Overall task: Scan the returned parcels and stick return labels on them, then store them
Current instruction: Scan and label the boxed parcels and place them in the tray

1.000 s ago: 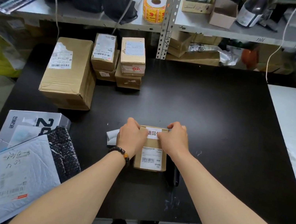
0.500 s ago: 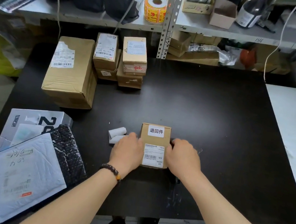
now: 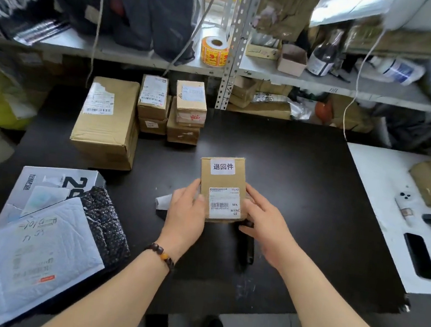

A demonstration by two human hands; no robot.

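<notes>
Broadly, a black table (image 3: 304, 176) fills the middle of the view, with a cluttered shelf (image 3: 332, 84) behind it and a white table (image 3: 369, 172) adjoining on the right. A big carton (image 3: 108, 122) lies at the far left of the black table. At the near-left corner a white mailer (image 3: 35, 256) overlaps a grey box (image 3: 47, 180) and a black mailer (image 3: 105, 219). Just right of the carton is a stack of small boxes (image 3: 185, 114).

The parcel (image 3: 223, 181) sits near the table's centre, held between both hands at its near end; whether it rests on the table or is lifted cannot be told. The left hand (image 3: 186, 212) grips its left side, fingers curled round the edge and thumb up by the top face. The right hand (image 3: 264, 221) holds its right side, fingers gently bent against that edge.

A black scanner (image 3: 245, 247) lies on the table just beneath the right hand. A dark phone (image 3: 420, 255) lies on the white table. An orange label roll (image 3: 215, 50) stands on the shelf. The parcel's top carries a shipping label (image 3: 224, 202) at the near end and a white return label (image 3: 223, 166) at the far end. A scrap of white paper (image 3: 164, 202) peeks out left of the left hand.
</notes>
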